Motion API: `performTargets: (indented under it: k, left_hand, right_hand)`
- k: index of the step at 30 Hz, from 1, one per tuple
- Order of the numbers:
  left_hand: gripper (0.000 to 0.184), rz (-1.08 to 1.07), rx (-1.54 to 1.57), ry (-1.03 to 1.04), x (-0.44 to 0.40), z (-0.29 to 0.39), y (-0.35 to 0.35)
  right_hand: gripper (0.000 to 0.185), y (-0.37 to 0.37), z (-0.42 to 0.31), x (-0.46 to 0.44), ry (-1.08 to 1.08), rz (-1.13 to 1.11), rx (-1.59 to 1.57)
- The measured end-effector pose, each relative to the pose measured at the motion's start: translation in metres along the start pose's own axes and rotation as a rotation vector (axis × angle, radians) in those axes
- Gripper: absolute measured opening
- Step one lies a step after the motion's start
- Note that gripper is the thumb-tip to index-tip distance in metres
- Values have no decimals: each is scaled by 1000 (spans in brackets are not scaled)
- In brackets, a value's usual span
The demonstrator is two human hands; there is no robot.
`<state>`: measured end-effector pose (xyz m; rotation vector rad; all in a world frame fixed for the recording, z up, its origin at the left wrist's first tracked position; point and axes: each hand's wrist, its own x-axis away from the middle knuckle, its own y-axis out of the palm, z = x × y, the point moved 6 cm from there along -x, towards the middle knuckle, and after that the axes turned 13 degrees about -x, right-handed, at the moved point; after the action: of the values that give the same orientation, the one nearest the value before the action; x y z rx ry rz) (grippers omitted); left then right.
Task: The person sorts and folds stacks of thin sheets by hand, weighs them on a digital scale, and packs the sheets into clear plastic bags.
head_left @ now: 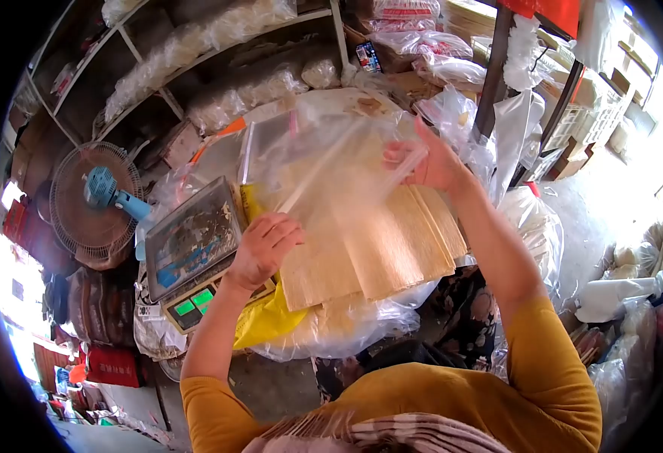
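A clear plastic bag (339, 174) is stretched between my two hands above the table. My left hand (269, 243) has its fingers curled on the bag's near left edge, beside the scale. At the bag's right side, my right hand (431, 160) grips the plastic, with one finger pointing up. Under the bag lies a stack of thin tan sheets (399, 241), folded or layered, with their near edges overhanging. The digital scale (195, 238) to the left has a worn, dark plate and a lit green display. Yellow plastic (267, 321) shows beneath my left forearm.
A fan (96, 200) with a blue hub stands left of the scale. Shelves (218, 53) at the back hold many wrapped packs. Plastic bags hang by a dark post (496, 72) at the right. More bagged goods (633, 325) lie on the floor at right.
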<state>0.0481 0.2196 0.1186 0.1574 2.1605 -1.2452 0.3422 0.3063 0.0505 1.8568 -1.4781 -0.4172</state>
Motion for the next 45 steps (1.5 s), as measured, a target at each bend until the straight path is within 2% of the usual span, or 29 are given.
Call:
performTargets:
  k: [2,5,8,11,13,16,19,22,25,29,30,32,33,36,39,42,45]
  left_hand:
    - [19,-44,4,21,11,3,7]
    - [21,-74,13,39,22,3,15]
    - [21,-80,-4,56,28,2,22]
    - [22,-82,-17,70,32,2,26]
    - [23,-80,-22,73,33,0,28]
    - [19,-27,74,-86,34,-13,35]
    - [14,56,370,-448,43,-41,49]
    - [14,29,532,-909,59,-79,73]
    - [15,-141,654,-1125,53,-109,88]
    - [15,-153,709,-1096,26,-125,86]
    - [15,-107,701,-1014,20,-126,84]
    - [12,-286,846,-1006,11,-119,81]
    - [13,-375,917,-999,8,-116,82]
    - [21,-232,924,-808,-2,-120,83]
    - [27,-373,946,-855,-16,-91,94]
    - [30,-531,787,-1159,15,-137,115]
    - [36,-539,201,-1228,-9,-139,53]
  right_hand:
    - [70,1,15,4,17,-26,136]
    - [46,-1,30,11,44,55,203]
    - [29,18,30,31,164,201,-9]
    - [24,4,41,20,188,41,126]
    - [22,2,42,22,169,45,231]
    - [19,-5,42,15,86,108,329]
    - [22,-2,33,11,-11,209,266]
    - [23,2,26,12,-45,247,242]
    - [27,2,23,8,-72,227,212]
    - [30,1,16,6,-94,227,98]
    - [31,-5,15,4,-101,224,104]
    - [32,-16,13,2,-114,215,116]
    - [32,-16,12,2,-117,212,176]
    - [34,-5,9,9,-147,193,317]
    - [35,17,12,7,-198,163,370]
    - [32,27,5,9,-230,135,442]
    - [27,25,-3,11,-262,72,533]
